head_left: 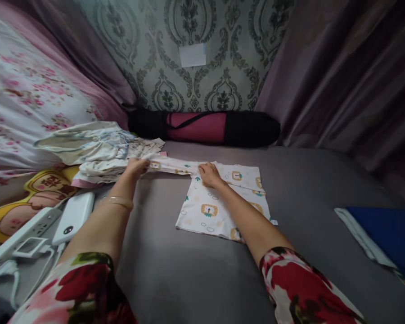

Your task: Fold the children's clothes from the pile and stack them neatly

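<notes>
A small white shirt (219, 220) with a lion-like print lies spread on the grey bedsheet (155, 261). One long sleeve stretches out to the left. My left hand (138, 166) is closed on the end of that sleeve, beside a heap of pale clothes (104, 148). At the shoulder, where the sleeve meets the body, my right hand (208, 173) pinches the fabric with bent fingers. My right forearm covers part of the shirt's body. The other sleeve seems to lie folded over the right side.
A black and maroon roll bag (195, 127) lies along the wall. On the left are a white power bank (74, 216), a power strip (23, 234) with cables and a yellow cartoon cushion (6, 216). Folded blue cloth (388, 238) lies at the right.
</notes>
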### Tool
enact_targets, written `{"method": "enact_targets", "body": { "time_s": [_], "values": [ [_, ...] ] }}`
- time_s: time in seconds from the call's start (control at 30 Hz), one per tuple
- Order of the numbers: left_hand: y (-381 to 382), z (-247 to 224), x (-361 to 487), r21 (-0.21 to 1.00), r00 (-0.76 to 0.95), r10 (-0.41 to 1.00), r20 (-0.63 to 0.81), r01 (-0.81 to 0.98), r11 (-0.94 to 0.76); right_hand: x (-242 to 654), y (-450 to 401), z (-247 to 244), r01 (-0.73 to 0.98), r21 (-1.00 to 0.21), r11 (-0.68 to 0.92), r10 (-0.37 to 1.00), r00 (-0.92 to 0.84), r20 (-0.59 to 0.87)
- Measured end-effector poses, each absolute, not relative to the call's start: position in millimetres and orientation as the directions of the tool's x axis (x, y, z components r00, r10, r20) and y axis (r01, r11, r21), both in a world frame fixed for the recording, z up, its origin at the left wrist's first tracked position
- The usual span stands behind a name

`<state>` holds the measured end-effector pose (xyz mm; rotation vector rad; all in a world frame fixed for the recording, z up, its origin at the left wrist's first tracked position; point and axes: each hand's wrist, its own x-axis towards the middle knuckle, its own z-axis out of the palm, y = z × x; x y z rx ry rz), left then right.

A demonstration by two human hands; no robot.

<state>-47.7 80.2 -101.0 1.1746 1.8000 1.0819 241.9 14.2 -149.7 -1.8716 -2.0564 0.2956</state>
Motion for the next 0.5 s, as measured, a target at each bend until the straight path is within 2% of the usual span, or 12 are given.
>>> {"method": "enact_targets", "body": {
  "time_s": [0.23, 0.4, 0.5],
  "values": [
    [104, -70, -29, 0.978, -0.319, 0.925, -0.206, -0.033, 0.207, 232, 12, -140, 0.95, -0.309, 0.043, 0.999, -0.041, 0.013],
    [110, -63, -24, 0.973, -0.378, 0.897, -0.228, -0.117, 0.198, 221, 16, -124, 0.969, -0.248, 0.007, 0.989, -0.043, -0.143],
    [108, -58, -20, 0.975, -0.354, 0.914, -0.197, -0.164, 0.147, 216, 27, -117, 0.977, -0.209, -0.046, 0.968, -0.008, -0.252]
  ]
}}
